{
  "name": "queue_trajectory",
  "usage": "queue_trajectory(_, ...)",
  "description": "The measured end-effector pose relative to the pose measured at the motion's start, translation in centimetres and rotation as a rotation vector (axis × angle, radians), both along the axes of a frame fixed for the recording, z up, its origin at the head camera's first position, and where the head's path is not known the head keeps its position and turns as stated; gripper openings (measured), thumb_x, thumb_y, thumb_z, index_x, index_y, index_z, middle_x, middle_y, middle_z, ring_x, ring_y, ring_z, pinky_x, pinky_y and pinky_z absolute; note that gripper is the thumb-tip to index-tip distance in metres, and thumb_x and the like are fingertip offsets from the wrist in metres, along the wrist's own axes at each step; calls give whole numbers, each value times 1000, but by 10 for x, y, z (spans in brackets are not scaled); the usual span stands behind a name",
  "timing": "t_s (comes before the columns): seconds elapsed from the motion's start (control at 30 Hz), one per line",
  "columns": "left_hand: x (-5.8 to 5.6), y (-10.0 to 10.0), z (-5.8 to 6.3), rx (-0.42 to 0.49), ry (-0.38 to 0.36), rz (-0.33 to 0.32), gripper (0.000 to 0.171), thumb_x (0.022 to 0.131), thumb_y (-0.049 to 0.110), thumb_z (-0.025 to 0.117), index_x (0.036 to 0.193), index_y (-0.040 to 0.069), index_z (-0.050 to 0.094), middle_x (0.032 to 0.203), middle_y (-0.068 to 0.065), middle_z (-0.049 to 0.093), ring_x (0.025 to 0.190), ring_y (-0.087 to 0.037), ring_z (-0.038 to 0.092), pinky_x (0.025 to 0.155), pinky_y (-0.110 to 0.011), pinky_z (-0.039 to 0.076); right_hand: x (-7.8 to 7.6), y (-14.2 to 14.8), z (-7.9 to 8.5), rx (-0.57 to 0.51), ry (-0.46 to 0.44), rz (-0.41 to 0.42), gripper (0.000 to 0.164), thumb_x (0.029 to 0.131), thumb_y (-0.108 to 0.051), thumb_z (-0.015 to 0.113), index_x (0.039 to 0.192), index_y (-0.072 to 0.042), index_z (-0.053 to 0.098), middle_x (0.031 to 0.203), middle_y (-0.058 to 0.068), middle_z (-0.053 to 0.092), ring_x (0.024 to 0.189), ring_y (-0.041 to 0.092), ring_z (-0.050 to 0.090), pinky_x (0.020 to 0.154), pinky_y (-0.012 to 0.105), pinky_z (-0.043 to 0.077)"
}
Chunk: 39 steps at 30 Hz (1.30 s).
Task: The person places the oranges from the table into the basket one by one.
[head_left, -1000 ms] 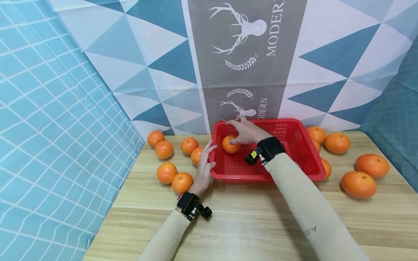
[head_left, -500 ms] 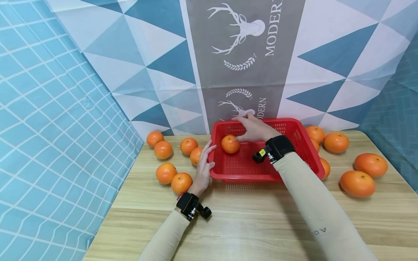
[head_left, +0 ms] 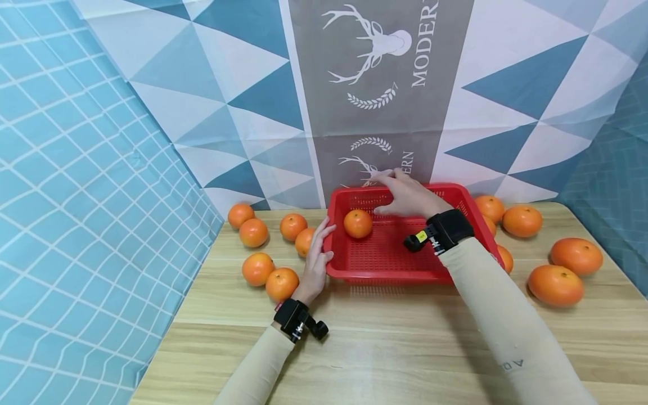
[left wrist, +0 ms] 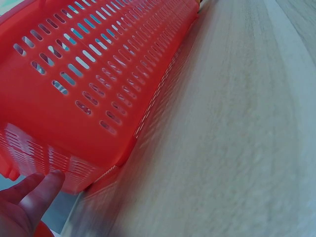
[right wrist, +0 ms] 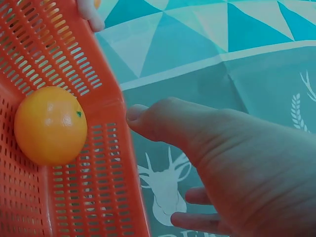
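A red plastic basket [head_left: 390, 274] with slotted walls stands at the back of the table. One orange [head_left: 358, 224] lies inside, in its back left part; the right wrist view shows this orange's green stem spot. My left hand [head_left: 315, 267] rests on the basket's left end, with extended fingers along the outer wall; two of its fingers [left wrist: 45, 192] show there in the left wrist view. Over the back rim hovers my right hand [head_left: 407, 194], holding nothing, thumb and fingers spread, a short way right of the orange.
Several oranges [head_left: 258, 269] lie on the wooden table [head_left: 354, 349] left of the basket, some close to my left hand. To the right are several more, including larger-looking oranges [head_left: 555, 286]. A patterned cloth [head_left: 273, 140] hangs right behind the basket.
My right hand has let go of the orange in the basket and drawn away up and to the right. The orange stays in place, and my left hand has not moved.
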State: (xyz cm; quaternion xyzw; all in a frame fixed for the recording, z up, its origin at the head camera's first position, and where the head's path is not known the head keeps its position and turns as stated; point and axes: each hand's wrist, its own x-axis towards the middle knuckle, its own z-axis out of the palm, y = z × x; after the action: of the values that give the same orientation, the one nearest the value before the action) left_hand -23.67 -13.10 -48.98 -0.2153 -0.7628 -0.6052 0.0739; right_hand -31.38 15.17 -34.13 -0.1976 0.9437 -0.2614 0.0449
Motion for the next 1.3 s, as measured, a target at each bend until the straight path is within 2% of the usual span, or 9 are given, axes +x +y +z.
queue_trajectory(0.27, 0, 1, -1, -3, 18, 3, 70, 96, 1, 40, 166, -6, 42, 190, -7, 22, 176, -37, 22, 141, -70, 24, 7, 15, 4, 16, 13, -18, 87, 96, -31, 86, 173, -25, 45, 165, 28, 43, 150, 51, 52, 116, 74, 56)
queue_trajectory(0.4, 1, 1, -1, 5, 14, -6, 70, 96, 1, 41, 166, -6, 42, 190, -7, 23, 176, -37, 21, 142, -70, 24, 9, 24, 5, 29, 5, -32, 87, 96, -32, 85, 173, -27, 44, 170, 29, 39, 153, 51, 48, 115, 75, 56)
queue_trajectory(0.73, -1, 1, -4, 15, 17, -8, 71, 96, 0, 41, 167, -5, 43, 190, -9, 21, 176, -39, 20, 140, -73, 24, 11, 47, 6, 53, 10, -67, 85, 97, -31, 85, 171, -16, 47, 158, 28, 47, 141, 48, 54, 110, 68, 59)
queue_trajectory(1.03, -1, 0, -2, 4, 8, -8, 71, 96, 1, 40, 167, -4, 43, 190, -8, 21, 176, -38, 20, 141, -72, 22, 11, 68, 3, 62, 41, -97, 81, 99, -28, 83, 169, -7, 48, 159, 32, 45, 143, 52, 51, 112, 72, 55)
queue_trajectory(1.3, -2, 0, -2, 3, 19, -3, 72, 95, 1, 40, 166, -5, 43, 190, -8, 22, 176, -37, 20, 142, -71, 21, 13, 93, -1, 45, 41, -143, 84, 95, -28, 86, 168, -6, 49, 161, 33, 45, 145, 54, 48, 112, 73, 56)
